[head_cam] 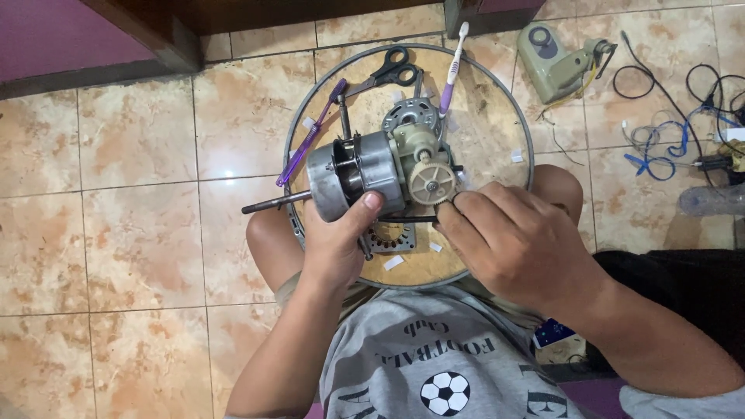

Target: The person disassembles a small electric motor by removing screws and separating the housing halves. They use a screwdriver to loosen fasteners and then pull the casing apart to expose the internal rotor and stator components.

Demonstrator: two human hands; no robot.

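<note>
While your left hand (341, 240) wraps the grey metal housing of the fan motor (365, 174), keep that thumb pressed on the casing as it is now, so the body cannot roll on the round wooden board (497, 116) resting across your knees. The motor lies on its side above the board, its shaft (275, 203) pointing left and the cream gearbox with the toothed gear (432, 183) facing you.

Your right hand (516, 244) has its fingers (466, 208) bunched narrow at the lower right edge of that gear, pinched on something small and dark beside it; what exactly they hold cannot be told from here, as the knuckles cover it. Work with the fingertips only and keep the wrist low, so you can see the teeth. I judge the plastic gear is the weak part: do not lever against it, and let the left hand take any twisting force.

A loose stator plate (392, 237) lies under your left hand on the board, with small white scraps near it; mind you do not knock them off. The scissors (392, 74), the purple toothbrush (310, 136) and the white-and-purple toothbrush (454, 66) lie at the far side, within reach. A green housing (555, 62) and tangled wires (667, 132) sit on the tiled floor (132, 209) to the right.
</note>
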